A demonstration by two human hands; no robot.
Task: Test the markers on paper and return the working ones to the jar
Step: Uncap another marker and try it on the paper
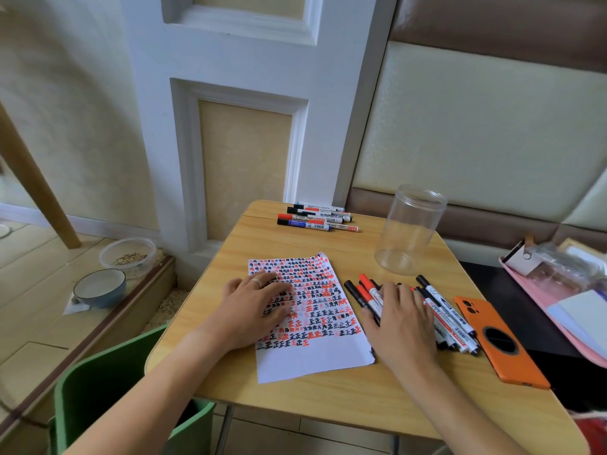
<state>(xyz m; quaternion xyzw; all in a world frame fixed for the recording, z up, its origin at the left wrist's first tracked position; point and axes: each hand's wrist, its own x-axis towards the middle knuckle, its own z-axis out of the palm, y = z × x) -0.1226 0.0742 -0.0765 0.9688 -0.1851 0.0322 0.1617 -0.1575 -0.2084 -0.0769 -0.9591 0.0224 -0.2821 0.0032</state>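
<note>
A sheet of white paper [313, 359], densely covered with red and black marks on its upper part, lies in the middle of the wooden table [328, 399]. My left hand [253, 303] rests flat on the paper's left side with fingers spread. My right hand [400, 320] lies palm down on a pile of several black and red markers [446, 310] just right of the paper; whether it grips any is hidden. An empty clear plastic jar [407, 228] stands upright behind that pile. A second group of several markers [315, 218] lies at the table's far edge.
An orange phone [499, 343] lies face down right of the marker pile. A pink tray [558, 290] with cards and bags sits on a dark surface at right. A green chair [98, 399] stands at front left. Two bowls [101, 287] sit on the floor at left.
</note>
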